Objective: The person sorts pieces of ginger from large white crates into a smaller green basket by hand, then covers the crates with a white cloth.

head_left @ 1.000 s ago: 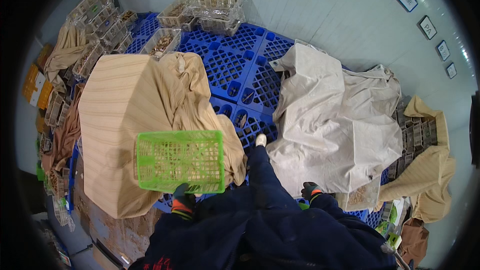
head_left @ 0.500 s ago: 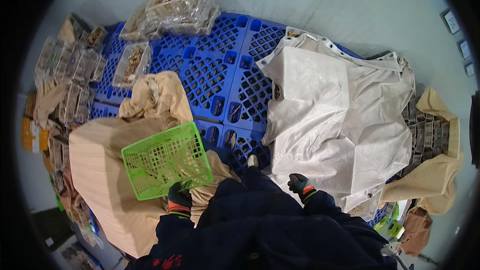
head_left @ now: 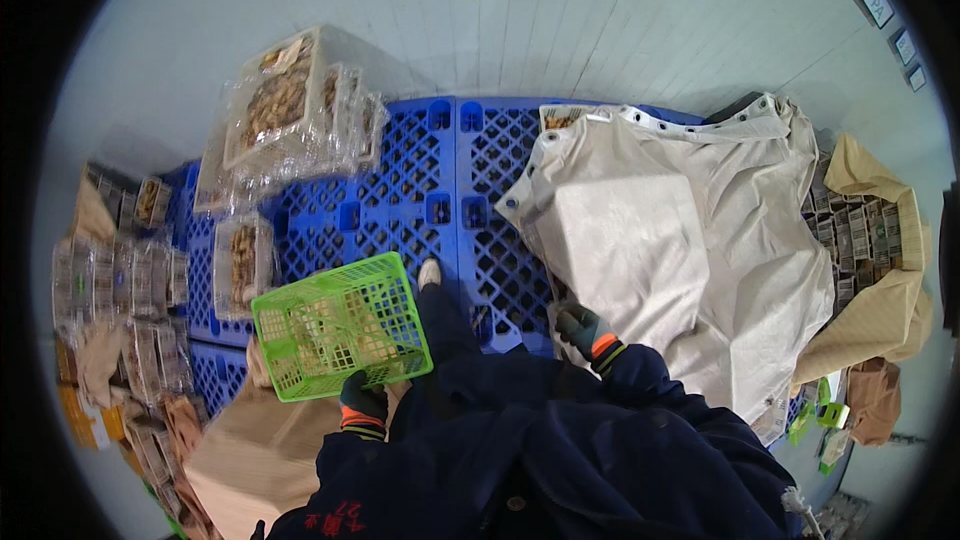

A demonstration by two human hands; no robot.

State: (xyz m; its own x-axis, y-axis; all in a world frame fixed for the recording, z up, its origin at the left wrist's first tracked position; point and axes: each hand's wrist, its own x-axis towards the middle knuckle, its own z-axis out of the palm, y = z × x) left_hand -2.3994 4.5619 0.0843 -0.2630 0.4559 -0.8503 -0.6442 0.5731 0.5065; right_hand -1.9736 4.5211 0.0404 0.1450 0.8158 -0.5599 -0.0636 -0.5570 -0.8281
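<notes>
My left hand (head_left: 364,406), in a dark glove with an orange and yellow cuff, grips the near rim of a green plastic basket (head_left: 405,315). The lattice basket is tilted toward me, and I see nothing in it. My right hand (head_left: 582,330), gloved alike, is curled with nothing visible in it. It hovers by the left edge of a whitish tarp (head_left: 640,240) draped over a bulky stack. Ahead of the basket, a light crate (head_left: 243,265) of brown lumpy pieces stands on blue plastic pallets (head_left: 405,155).
Plastic-wrapped crates (head_left: 275,105) are stacked at the back left. More wrapped crates (head_left: 110,275) line the far left. A beige cloth (head_left: 260,450) covers a pile at the near left. On the right, dark stacked boxes (head_left: 855,235) show beside a tan cloth (head_left: 860,340). My shoe (head_left: 429,273) is on the pallet.
I have stepped forward onto the pallets, and the crates and beige cloth now appear lower in view. The basket stays in my left hand. My right hand has moved up alongside the tarp.
</notes>
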